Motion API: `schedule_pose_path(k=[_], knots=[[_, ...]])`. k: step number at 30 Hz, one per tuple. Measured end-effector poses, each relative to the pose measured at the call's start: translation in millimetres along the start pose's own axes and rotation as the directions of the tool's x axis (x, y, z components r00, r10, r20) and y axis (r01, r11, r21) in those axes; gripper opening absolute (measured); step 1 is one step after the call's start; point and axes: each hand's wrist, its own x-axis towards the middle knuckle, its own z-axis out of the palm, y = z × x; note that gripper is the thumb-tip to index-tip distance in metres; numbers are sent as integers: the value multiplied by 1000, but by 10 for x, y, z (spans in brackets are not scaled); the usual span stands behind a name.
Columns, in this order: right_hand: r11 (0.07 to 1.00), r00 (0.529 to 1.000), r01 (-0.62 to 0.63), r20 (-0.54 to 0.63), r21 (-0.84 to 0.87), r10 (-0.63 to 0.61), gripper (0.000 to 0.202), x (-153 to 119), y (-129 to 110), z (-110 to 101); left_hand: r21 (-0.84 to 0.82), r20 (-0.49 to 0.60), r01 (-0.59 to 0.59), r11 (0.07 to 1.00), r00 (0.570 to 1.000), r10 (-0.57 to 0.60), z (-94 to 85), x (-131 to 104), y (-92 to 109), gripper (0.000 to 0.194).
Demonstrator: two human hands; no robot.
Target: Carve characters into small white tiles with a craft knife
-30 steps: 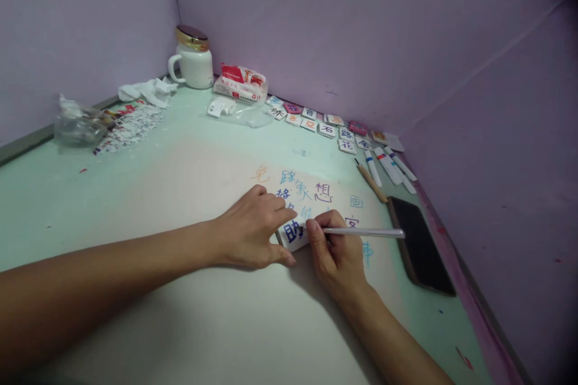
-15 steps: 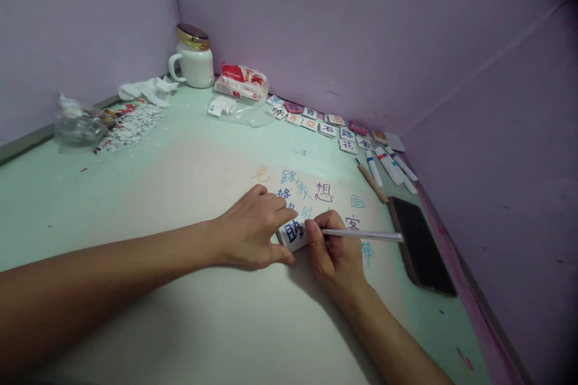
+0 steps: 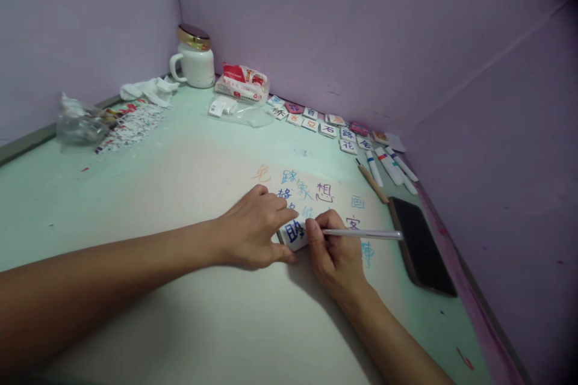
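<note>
A small white block (image 3: 298,243) with a dark blue character drawn on its top lies at the middle of the table. My left hand (image 3: 257,231) grips it from the left, thumb at its near edge and fingers at its far edge. In my right hand (image 3: 338,252) is a slim silver pen-shaped tool (image 3: 365,233), pinched like a pen, its back end pointing right. The fingers hide its working tip, which is at the block's right side. Coloured handwritten characters (image 3: 324,192) cover the tabletop around and beyond both hands.
A phone (image 3: 422,246) lies to the right, near a wooden-handled tool (image 3: 372,180) and several white markers (image 3: 388,165). Lettered blocks (image 3: 327,130) line the back wall. Farther left are a red-white packet (image 3: 242,82), lidded mug (image 3: 197,63), pile of shavings (image 3: 135,126) and plastic bag (image 3: 81,123).
Both hands keep nearly the same place on the block. The silver tool has shifted only very slightly, and the view has moved a touch.
</note>
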Motion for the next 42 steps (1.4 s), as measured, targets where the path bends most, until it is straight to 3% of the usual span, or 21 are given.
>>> schedule_pose_path(k=[22,42], knots=[[1000,1000,20,-4,-9,-20,22,2,5,8,1,12,9,1000,1000,-9,-4,3,-1,47],[999,999,42,-3,-24,-42,23,-4,2,4,-5,-29,-29,1000,999,29,8,-16,-4,35]])
